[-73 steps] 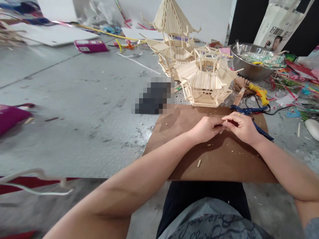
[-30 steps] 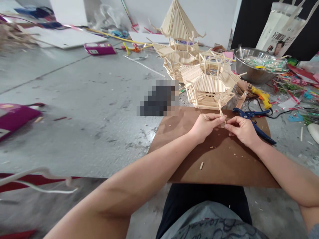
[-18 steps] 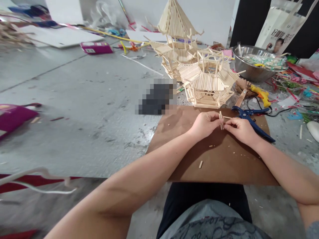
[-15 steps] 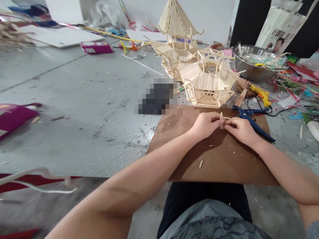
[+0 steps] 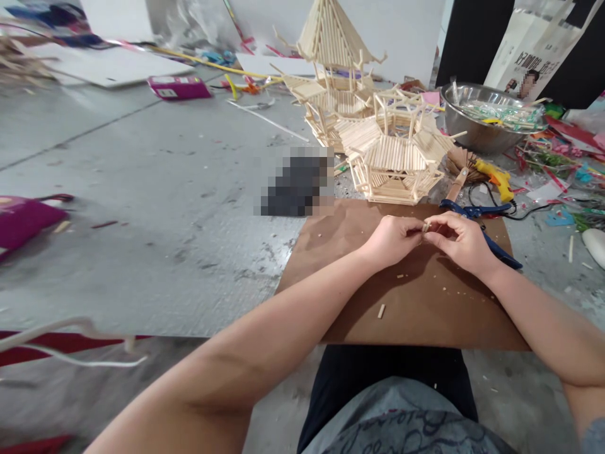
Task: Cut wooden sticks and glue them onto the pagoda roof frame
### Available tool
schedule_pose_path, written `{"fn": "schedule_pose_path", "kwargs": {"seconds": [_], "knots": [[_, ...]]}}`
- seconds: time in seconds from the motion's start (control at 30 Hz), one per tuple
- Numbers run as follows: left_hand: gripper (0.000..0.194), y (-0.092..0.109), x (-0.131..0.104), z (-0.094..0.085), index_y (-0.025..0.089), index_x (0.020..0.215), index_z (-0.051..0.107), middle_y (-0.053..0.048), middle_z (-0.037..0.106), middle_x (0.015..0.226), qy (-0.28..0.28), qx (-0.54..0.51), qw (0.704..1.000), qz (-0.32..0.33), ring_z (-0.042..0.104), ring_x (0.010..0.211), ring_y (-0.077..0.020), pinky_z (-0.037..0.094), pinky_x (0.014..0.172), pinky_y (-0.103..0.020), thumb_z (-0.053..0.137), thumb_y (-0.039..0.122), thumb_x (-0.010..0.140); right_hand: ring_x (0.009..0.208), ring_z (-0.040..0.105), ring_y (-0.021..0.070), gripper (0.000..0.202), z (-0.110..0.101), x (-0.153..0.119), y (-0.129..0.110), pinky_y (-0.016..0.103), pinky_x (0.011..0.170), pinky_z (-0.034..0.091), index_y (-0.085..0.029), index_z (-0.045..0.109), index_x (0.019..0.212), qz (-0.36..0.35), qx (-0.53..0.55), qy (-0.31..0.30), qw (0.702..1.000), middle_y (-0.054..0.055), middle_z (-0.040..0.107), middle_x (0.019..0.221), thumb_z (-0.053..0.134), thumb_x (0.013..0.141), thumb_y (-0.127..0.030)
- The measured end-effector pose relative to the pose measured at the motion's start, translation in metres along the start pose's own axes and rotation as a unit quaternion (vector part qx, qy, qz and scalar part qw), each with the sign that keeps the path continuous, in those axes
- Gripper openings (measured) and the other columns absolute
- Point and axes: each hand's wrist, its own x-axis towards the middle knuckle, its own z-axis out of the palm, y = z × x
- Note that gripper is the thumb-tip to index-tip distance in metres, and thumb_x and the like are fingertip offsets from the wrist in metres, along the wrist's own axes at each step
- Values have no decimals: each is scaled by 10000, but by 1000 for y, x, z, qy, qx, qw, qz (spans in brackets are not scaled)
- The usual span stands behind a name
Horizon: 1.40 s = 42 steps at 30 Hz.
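Over the brown sheet (image 5: pixel 359 296), my left hand (image 5: pixel 393 239) and my right hand (image 5: pixel 457 238) meet at the fingertips. Both pinch small pale wooden stick pieces (image 5: pixel 426 226), mostly covered by the fingers. Just behind the hands stands a pale stick-built pavilion model (image 5: pixel 394 154), with a taller one with a pointed roof (image 5: pixel 331 38) behind it. Blue-handled cutters (image 5: pixel 501 252) lie beside my right hand, partly hidden by it. A short loose stick piece (image 5: pixel 381 311) rests on the sheet nearer to me.
A steel bowl (image 5: pixel 491 142) of wrapped sticks stands at the back right, near a yellow glue gun (image 5: pixel 498 180) with a black cord. A blurred dark object (image 5: pixel 293 186) lies left of the sheet. Purple packs (image 5: pixel 179 88) lie further left.
The stick pieces between my fingertips have turned from upright and are now more covered. My right hand has come in against my left, and its fingers are more arched.
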Motion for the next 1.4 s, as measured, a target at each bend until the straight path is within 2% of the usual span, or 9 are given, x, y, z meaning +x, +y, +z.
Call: {"fn": "schedule_pose_path", "kwargs": {"seconds": [0.13, 0.4, 0.57, 0.77, 0.93, 1.13, 1.23, 1.4], "knots": [[191, 1, 1, 0, 134, 792, 681, -32, 679, 691, -1, 19, 1000, 13, 588, 624, -114, 395, 572, -187, 497, 152, 749, 674, 554, 135, 153, 4, 2, 0, 281, 623, 453, -220, 633, 882, -12, -4, 28, 1000, 14, 609, 743, 586, 761, -301], [172, -2, 0, -1, 116, 675, 653, -12, 615, 580, 5, 44, 999, 2, 530, 550, -96, 354, 530, -186, 516, 193, 744, 674, 555, 132, 83, 9, 8, -2, 264, 638, 441, -208, 623, 783, -32, -32, 32, 998, 9, 603, 714, 555, 781, -257], [192, -3, -1, 0, 127, 690, 665, -12, 624, 597, -1, 29, 999, 15, 536, 571, -95, 372, 558, -186, 499, 189, 763, 655, 546, 122, 82, 8, 8, -2, 250, 637, 433, -195, 606, 760, -26, -39, 14, 999, 5, 589, 701, 553, 784, -252], [223, -8, -1, 2, 159, 673, 689, -29, 653, 624, -8, 98, 995, 36, 550, 646, -136, 408, 614, -224, 525, 264, 781, 670, 555, 124, 83, 6, 8, -5, 252, 649, 433, -190, 593, 731, -13, -32, 1, 999, 7, 595, 709, 545, 782, -235], [190, -10, 0, 3, 167, 682, 701, -29, 660, 649, 7, 114, 992, 57, 561, 674, -136, 425, 634, -222, 557, 253, 771, 656, 556, 124, 90, 7, 7, -1, 255, 620, 444, -188, 596, 752, 14, 3, -9, 1000, 15, 595, 734, 549, 773, -262], [213, -9, 1, 2, 158, 633, 690, -28, 643, 620, 14, 140, 988, 64, 562, 641, -129, 416, 632, -231, 557, 246, 774, 533, 519, 98, 116, 11, 5, 3, 252, 546, 445, -186, 597, 782, 65, 64, -16, 996, -6, 578, 679, 568, 750, -294], [226, -8, 1, 1, 154, 618, 686, -33, 643, 618, 10, 144, 988, 60, 568, 650, -136, 412, 643, -243, 558, 256, 773, 554, 526, 103, 108, 10, 6, 2, 251, 551, 445, -182, 591, 747, 61, 54, -15, 997, -3, 580, 673, 571, 744, -288], [196, -7, -1, 1, 189, 718, 699, -33, 674, 710, -5, 135, 989, 57, 594, 757, -164, 396, 748, -302, 541, 280, 789, 610, 548, 117, 79, 8, 4, -2, 255, 587, 449, -181, 589, 722, 38, 9, -2, 999, 12, 594, 707, 557, 748, -248]]}}
